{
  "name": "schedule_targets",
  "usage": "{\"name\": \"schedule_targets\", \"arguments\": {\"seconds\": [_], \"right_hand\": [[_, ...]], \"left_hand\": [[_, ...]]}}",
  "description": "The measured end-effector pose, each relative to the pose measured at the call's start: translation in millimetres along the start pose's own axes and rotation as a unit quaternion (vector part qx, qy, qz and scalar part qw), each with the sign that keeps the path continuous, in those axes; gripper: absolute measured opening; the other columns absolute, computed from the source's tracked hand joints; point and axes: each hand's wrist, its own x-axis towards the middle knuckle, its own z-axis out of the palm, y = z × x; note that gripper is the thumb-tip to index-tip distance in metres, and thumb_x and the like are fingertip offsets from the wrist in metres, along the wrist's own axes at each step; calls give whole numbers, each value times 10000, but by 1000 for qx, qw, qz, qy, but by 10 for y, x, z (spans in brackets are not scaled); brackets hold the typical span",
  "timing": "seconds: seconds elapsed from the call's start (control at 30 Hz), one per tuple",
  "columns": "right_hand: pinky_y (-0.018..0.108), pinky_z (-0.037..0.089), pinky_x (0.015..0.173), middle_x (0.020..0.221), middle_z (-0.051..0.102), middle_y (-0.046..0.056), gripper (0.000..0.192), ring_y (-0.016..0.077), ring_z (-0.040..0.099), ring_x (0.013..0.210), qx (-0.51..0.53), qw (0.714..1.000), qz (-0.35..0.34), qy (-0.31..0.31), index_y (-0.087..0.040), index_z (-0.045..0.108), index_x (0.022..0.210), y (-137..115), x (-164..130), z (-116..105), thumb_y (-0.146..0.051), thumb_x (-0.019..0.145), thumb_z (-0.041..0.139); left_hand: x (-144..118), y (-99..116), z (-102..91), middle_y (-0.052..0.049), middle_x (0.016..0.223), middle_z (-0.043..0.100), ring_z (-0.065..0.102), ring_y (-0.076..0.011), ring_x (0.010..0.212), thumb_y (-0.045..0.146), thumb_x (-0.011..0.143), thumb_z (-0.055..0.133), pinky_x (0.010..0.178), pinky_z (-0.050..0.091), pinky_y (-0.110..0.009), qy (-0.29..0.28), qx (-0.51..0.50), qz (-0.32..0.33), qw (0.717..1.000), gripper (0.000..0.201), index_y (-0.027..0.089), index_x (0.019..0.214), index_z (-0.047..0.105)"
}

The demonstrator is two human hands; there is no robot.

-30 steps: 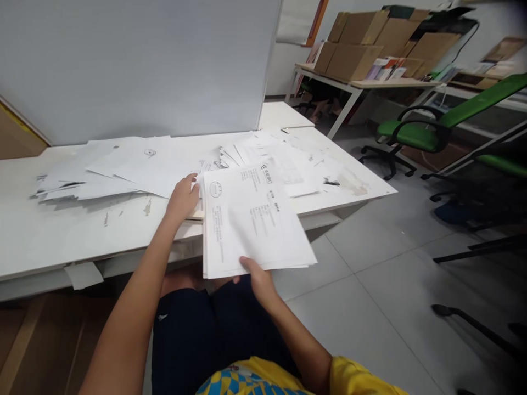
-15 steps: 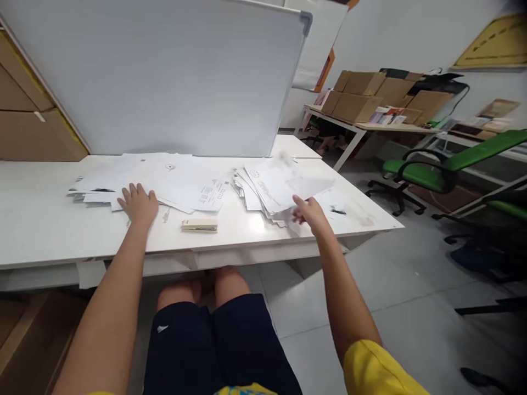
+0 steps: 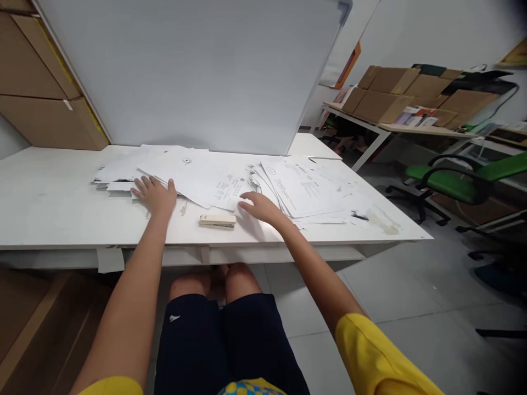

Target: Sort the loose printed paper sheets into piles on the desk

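My left hand [image 3: 155, 196] lies with fingers spread on the front edge of the left stack of printed papers [image 3: 193, 170]. Just off that stack's right corner is my right hand [image 3: 260, 207], its thumb and fingers apart and nothing between them. Behind and to the right of it, a second pile of papers [image 3: 304, 186] is fanned out, with a round stamp printed on one sheet. A cream stapler [image 3: 217, 221] sits near the table's front edge, between my two hands.
A large whiteboard [image 3: 189, 77] stands at the back of the white table [image 3: 49, 208]. Cardboard boxes [image 3: 53, 120] are stacked at the left. Off to the right are a green office chair [image 3: 444, 178] and another desk holding boxes [image 3: 382, 104].
My right hand has moved left, from the right pile to beside the left stack. The sheet it was handling now lies on the right pile. The view has shifted left.
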Motion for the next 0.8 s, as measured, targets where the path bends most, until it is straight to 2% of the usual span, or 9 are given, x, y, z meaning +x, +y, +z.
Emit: {"name": "schedule_targets", "arguments": {"seconds": [0.1,0.2,0.27,0.33,0.43,0.53,0.67,0.8], "right_hand": [[360,432,1029,1434,583,148,431,287,556,1303,-25,997,-36,-64,-136,611,1328,15,549,198,-323,952,512],[351,434,1023,1357,645,132,386,273,585,1254,-31,993,-95,-56,-139,658,1267,18,848,400,-306,947,522],[370,424,1031,1321,665,117,357,274,575,1241,-42,989,-137,-17,-151,679,1227,21,924,533,-301,939,532],[400,415,1040,1315,661,111,348,283,560,1231,-52,986,-160,16,-161,683,1211,34,941,643,-311,928,547],[440,406,1044,1345,632,112,373,298,540,1229,-51,984,-172,20,-172,667,1229,62,930,724,-348,917,564],[463,385,1062,1389,598,110,386,307,504,1266,-43,981,-187,7,-183,654,1241,77,928,721,-353,902,585],[494,364,1079,1409,585,110,399,313,487,1285,-25,979,-200,-13,-194,645,1254,86,959,685,-357,895,589],[507,361,1083,1430,582,96,388,317,479,1311,-12,978,-208,-25,-200,642,1259,110,1006,688,-330,899,581]], "left_hand": [[-26,18,22,-299,1572,318,91,-425,1532,494,943,368,1216,-20,-630,1,17,55,998,748,-59,1439,454],[-44,34,32,-256,1533,416,173,-400,1522,456,953,355,1229,43,-601,-18,19,141,990,677,-12,1421,500],[-46,38,24,-227,1511,463,265,-384,1495,442,953,358,1226,125,-576,-45,20,187,981,687,19,1492,413],[-47,35,7,-214,1515,463,332,-371,1468,448,953,363,1212,186,-557,-69,20,215,974,743,35,1563,265],[-54,25,-16,-215,1506,475,406,-328,1435,463,958,371,1215,199,-526,-97,7,238,966,824,37,1596,71],[-54,27,-2,-215,1446,541,464,-307,1398,480,928,463,1234,162,-511,-111,-2,236,966,938,32,1593,-23],[-19,142,63,-168,1390,602,459,-324,1402,404,888,546,1243,108,-565,-112,-33,182,976,909,101,1609,83],[8,418,129,-134,1502,505,479,-346,1385,255,865,524,1147,381,-538,-120,-114,83,983,841,188,1615,149]]}}
